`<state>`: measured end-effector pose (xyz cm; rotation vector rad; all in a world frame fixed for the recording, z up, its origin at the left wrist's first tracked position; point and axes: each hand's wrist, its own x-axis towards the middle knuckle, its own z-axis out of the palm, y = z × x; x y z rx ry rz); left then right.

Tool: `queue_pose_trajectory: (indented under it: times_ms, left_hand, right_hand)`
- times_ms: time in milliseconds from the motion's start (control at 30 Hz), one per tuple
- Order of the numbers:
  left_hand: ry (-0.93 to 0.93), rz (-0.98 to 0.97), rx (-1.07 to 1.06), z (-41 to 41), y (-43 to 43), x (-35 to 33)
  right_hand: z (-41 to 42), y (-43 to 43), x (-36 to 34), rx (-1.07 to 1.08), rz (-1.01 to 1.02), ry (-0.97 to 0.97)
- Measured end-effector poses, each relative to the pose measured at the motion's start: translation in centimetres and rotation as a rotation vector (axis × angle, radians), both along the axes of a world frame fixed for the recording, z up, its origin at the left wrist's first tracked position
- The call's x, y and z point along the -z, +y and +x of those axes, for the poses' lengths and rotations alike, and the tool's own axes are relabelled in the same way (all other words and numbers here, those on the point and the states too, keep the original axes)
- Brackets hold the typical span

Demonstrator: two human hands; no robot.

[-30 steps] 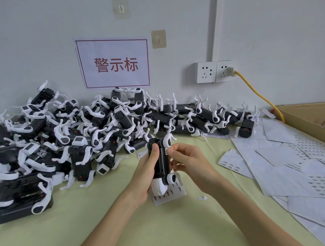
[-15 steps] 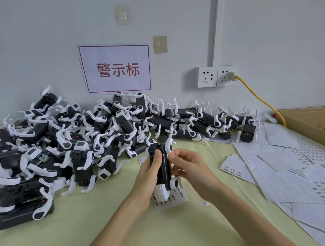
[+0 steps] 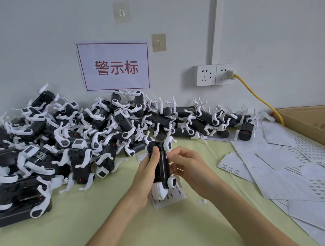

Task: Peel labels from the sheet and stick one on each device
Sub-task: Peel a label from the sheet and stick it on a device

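My left hand [image 3: 145, 178] grips the black-and-white device [image 3: 161, 164] upright above the tabletop [image 3: 111, 222] | my right hand [image 3: 189, 168] pinches at the device's right edge, thumb and fingertips curled there | label sheet [image 3: 169, 198] lies flat just under the device | device pile [image 3: 72, 140] heaped behind, left

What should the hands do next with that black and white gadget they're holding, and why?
Probably press the label flat. The left hand grips the device upright above the label sheet, while the right hand pinches at its upper right edge, seemingly at a small white label. Rubbing it down should make it stick before the device joins the pile.
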<state>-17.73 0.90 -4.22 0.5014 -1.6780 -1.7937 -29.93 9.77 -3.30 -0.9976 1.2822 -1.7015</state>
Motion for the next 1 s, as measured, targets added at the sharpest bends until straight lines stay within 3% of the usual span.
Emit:
queue_pose_trajectory:
  times_ms: [467,1000]
  left_hand:
    - [0.017,0.182,0.141,0.27,0.04,-0.69]
    - [-0.013,0.229,0.186,0.42,-0.07,-0.34]
  right_hand:
    - [0.12,-0.04,0.16,-0.063,-0.068,0.034]
    - [0.02,-0.31,0.37,-0.069,-0.052,0.068]
